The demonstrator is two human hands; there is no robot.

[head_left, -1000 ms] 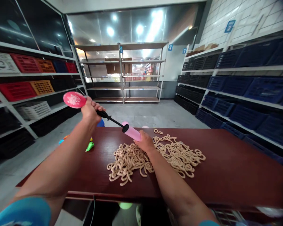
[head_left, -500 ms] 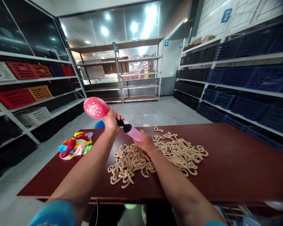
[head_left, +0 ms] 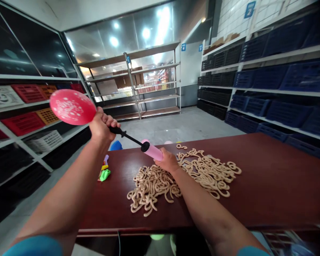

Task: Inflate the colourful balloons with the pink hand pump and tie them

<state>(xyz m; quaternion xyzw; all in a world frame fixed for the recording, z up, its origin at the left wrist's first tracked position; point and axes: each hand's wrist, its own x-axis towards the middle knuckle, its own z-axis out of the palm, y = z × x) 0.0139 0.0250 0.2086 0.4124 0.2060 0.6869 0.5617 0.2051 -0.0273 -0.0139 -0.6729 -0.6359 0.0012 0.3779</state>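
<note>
One balloon touches our left hand, fingers curled round the pump handle. Our right hand wraps fingers round the barrel.

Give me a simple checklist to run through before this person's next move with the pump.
1. Left hand gripping the handle: ok.
2. Right hand holding the barrel: ok.
3. Rod showing between handle and barrel: ok, a long stretch is out.
4. Red balloon whole: ok, it looks rounded and no tear shows.
5. Balloon's neck secure: cannot tell, the left hand hides it.
6. Tan curls fully in view: not ok, the right forearm blocks part.
</note>
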